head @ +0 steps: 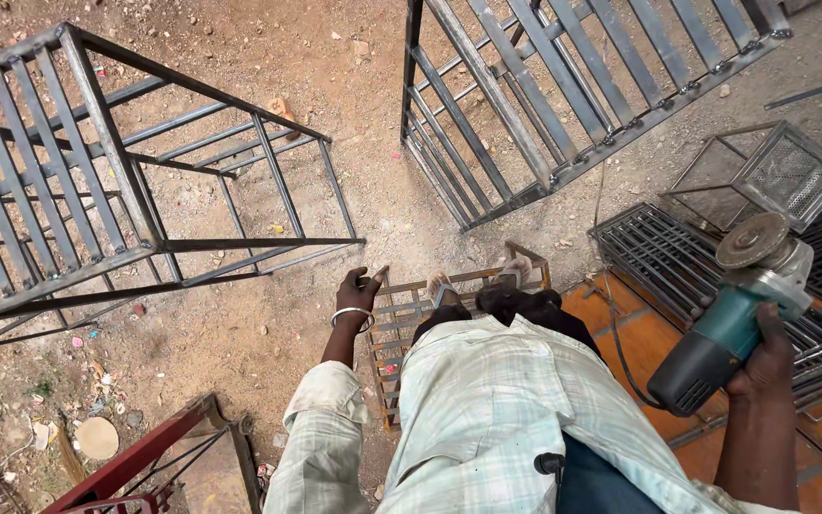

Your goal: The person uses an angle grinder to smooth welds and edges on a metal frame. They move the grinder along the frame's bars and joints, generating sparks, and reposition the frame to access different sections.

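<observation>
A: Item one, right hand [763, 357]?

B: Closed around the dark rear handle of a teal angle grinder [739, 319]. The tool is held off the ground at the right of the view, tilted, with its grinding disc [752, 240] at the upper end. A black cord [614, 338] runs from the handle down toward the person's checked shirt [497, 409].

A: Item two, left hand [359, 290]?

B: Extended downward, a metal bangle [352, 315] on the wrist. Fingers curl over the corner where the thin bars of a large steel frame [97, 190] meet, with the thumb held out to the side. It appears to touch that corner; how firm the grasp is, I cannot tell.

A: Item three, underfoot?

B: A small rusty grate [401, 314] lies flat on the dirt, just beside the left hand. Both sandalled feet [511, 271] are at its far end.

A: Item four, surroundings?

B: A second slatted steel frame [563, 95] stands at upper right, well apart from the first. Flat black grilles [668, 257] lie on an orange surface at right, beneath the grinder. A small cube frame with mesh [782, 176] stands behind them. A red-painted metal piece [135, 457] sits at lower left, on ground [268, 333] of dirt and pebbles.
</observation>
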